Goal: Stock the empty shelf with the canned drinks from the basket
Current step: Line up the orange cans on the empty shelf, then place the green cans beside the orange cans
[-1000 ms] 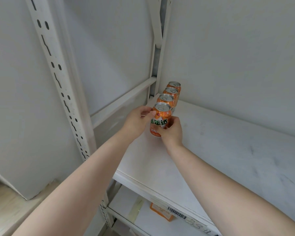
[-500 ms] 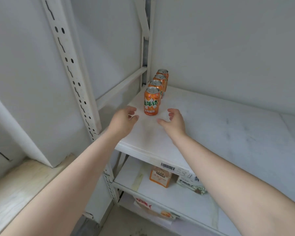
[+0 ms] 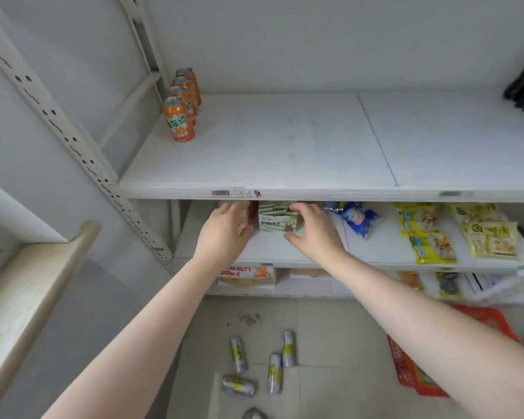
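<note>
Hovering empty, fingers loosely spread, left hand (image 3: 224,234) and right hand (image 3: 313,234) were above the floor cans (image 3: 273,373); these lay below, long axes roughly away, nearer the right hand. Orange cans (image 3: 179,119) stood up-left.

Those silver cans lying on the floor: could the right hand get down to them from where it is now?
Probably yes. The right hand is empty and open, and nothing lies between it and the silver cans on the floor tiles, though it is well above them.
</note>
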